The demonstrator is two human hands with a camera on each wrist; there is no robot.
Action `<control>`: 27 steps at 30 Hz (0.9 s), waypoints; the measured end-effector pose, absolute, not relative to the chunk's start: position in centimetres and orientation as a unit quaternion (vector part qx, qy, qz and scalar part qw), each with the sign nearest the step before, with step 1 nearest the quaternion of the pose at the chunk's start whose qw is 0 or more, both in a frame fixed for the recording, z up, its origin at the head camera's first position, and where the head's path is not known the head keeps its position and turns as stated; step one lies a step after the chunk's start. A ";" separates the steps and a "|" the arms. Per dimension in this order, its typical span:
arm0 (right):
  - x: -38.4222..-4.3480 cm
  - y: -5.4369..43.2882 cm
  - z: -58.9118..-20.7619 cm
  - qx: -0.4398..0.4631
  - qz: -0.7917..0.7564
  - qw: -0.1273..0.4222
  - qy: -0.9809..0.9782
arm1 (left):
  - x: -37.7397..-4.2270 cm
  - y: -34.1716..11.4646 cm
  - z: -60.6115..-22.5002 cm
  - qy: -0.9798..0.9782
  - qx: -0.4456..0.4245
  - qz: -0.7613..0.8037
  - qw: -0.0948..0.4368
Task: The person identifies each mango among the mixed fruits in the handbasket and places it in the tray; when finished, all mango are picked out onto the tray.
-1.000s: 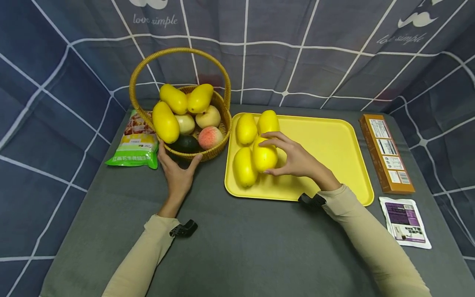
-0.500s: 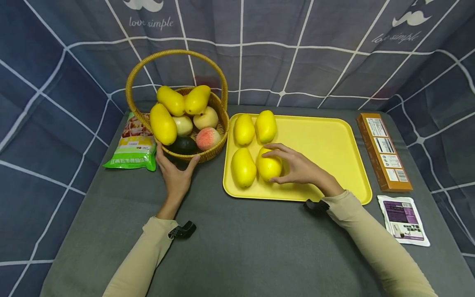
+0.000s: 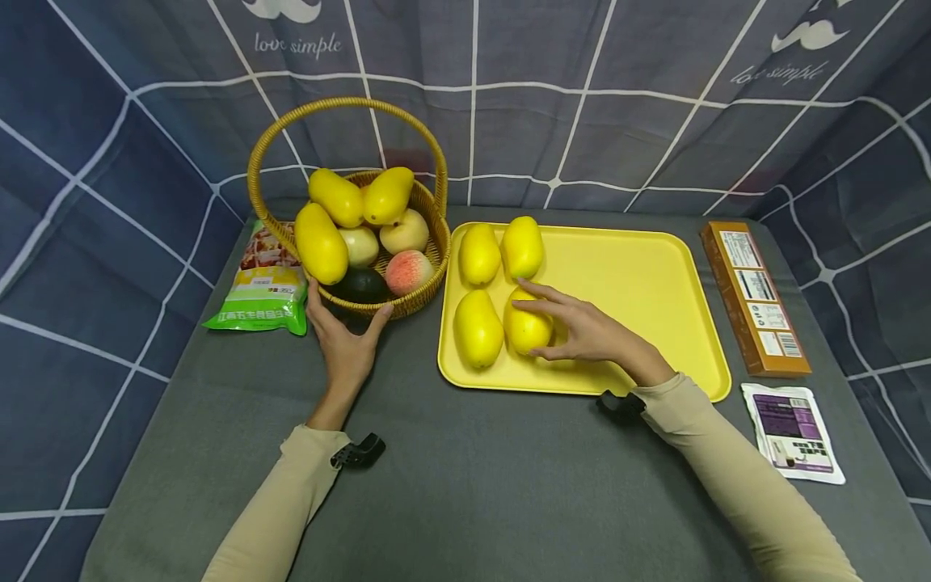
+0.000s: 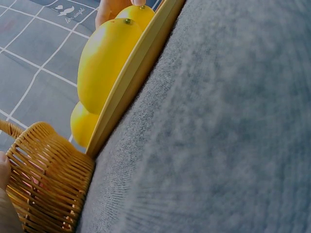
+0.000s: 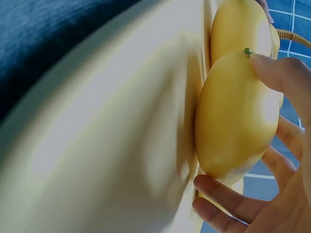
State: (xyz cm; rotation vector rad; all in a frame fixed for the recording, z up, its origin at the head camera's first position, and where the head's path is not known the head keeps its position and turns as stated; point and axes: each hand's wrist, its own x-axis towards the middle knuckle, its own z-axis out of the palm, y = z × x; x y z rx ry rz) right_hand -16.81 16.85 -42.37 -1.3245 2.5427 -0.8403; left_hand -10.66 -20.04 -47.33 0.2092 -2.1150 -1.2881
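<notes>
Gray-blue cloth (image 3: 524,133) with white grid lines and "love simple" lettering hangs behind your dark table (image 3: 465,485), so call the cloth side 12 o'clock.

Your right hand (image 3: 582,327) has a mango (image 3: 527,322), which sits on the yellow tray (image 3: 618,267) toward the 9 o'clock end. Fingers curl round it from 12 o'clock and your thumb comes in from 6, right up by the green stem spot in the right wrist view. Can't tell how firm that grip is, fwiw. You've got a second mango (image 3: 478,330) at its 9 o'clock, a third mango (image 3: 478,254) at 11 and a fourth mango (image 3: 522,247) at 12, all on the tray.

Your left hand (image 3: 345,347) is spread wide, thumb and fingers against the wicker basket (image 3: 416,305) between 6 and 8 o'clock on its rim. That basket sits just beside the tray, at its 9 to 10 o'clock. Inside you've got more mangoes (image 3: 320,244) at 9, 11 and 1, two pale fruits (image 3: 403,233) from the middle toward 3, a peach (image 3: 410,272) at 4 and an avocado (image 3: 360,285) around 6.

Green snack bag (image 3: 265,283): basket's 8 to 9 o'clock. Brown box (image 3: 745,323): just off the tray's 3 o'clock edge, with a white-and-purple pouch (image 3: 793,432) at the box's 5 o'clock.
</notes>
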 end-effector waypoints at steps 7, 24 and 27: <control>-16.5 17.1 -42.2 -0.434 -0.281 0.083 0.852 | -10.7 -20.0 -47.3 -0.805 0.075 -0.493 0.321; -17.1 15.8 -40.0 -0.422 -0.285 0.031 0.860 | -10.8 -20.1 -47.4 -0.803 0.071 -0.495 0.325; -17.6 14.2 -39.1 -0.436 -0.289 0.019 0.852 | -10.8 -20.1 -47.5 -0.803 0.073 -0.495 0.324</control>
